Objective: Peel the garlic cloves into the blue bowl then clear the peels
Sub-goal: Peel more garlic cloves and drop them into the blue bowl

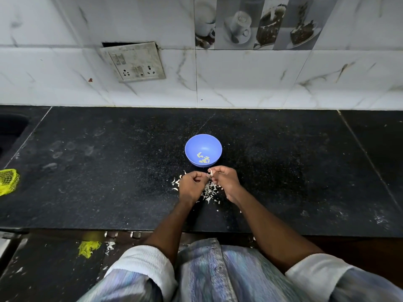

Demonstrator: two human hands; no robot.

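A blue bowl [203,147] stands on the black counter [109,171] and holds several peeled garlic cloves [203,159]. Just in front of it my left hand [192,185] and my right hand [223,180] meet, fingertips together. Between them they pinch a small garlic clove [210,172] with white skin sticking up from it. The clove is mostly hidden by my fingers. A pile of white garlic peels [209,191] lies on the counter under and between my hands, with a few more to the left of my left hand.
A yellow mesh bag [8,182] lies at the counter's left edge, near a sink corner [11,127]. The tiled wall with a switch plate [133,62] rises behind. Yellow scraps and peels [89,248] lie on the floor below the counter's front edge.
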